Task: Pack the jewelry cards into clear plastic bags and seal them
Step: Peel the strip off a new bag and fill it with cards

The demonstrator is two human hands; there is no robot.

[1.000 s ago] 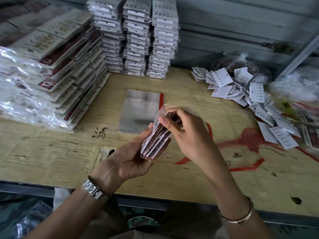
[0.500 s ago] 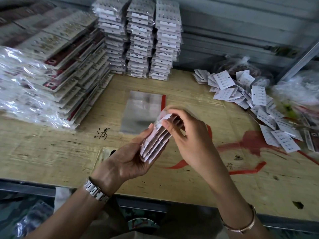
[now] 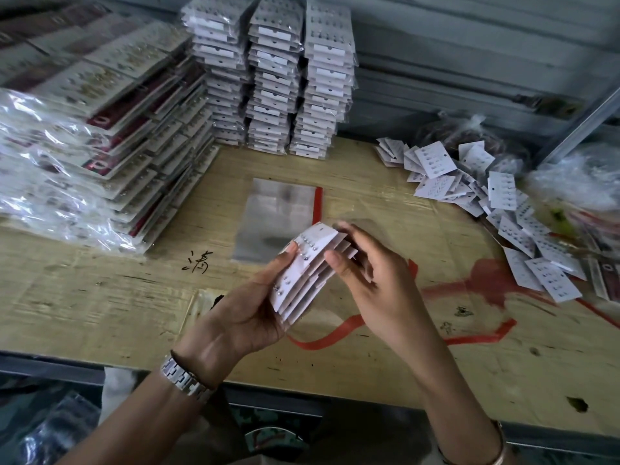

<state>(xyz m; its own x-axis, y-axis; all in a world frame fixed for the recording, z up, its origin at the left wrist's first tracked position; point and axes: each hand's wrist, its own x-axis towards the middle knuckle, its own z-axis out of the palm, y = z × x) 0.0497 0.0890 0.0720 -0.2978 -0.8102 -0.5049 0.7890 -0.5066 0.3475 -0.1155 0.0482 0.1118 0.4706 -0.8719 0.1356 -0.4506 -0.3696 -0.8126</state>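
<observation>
My left hand (image 3: 245, 317) holds a fanned stack of white jewelry cards (image 3: 307, 276) above the table, the top card's studded face showing. My right hand (image 3: 385, 283) pinches the stack's right edge with thumb and fingers. A faint clear film shows just above my right fingers; whether it wraps the cards I cannot tell. A flat pile of clear plastic bags (image 3: 275, 213) with a red seal strip (image 3: 317, 204) lies on the table just behind the hands.
Loose jewelry cards (image 3: 486, 196) are scattered at the right. Tall stacks of packed cards (image 3: 281, 72) stand at the back, and larger bagged card packs (image 3: 100, 135) fill the left. The plywood table (image 3: 100, 297) has its near edge below my wrists.
The stack in my left hand has turned so the card faces show and the cards fan out. My right hand has shifted slightly to the stack's right edge.
</observation>
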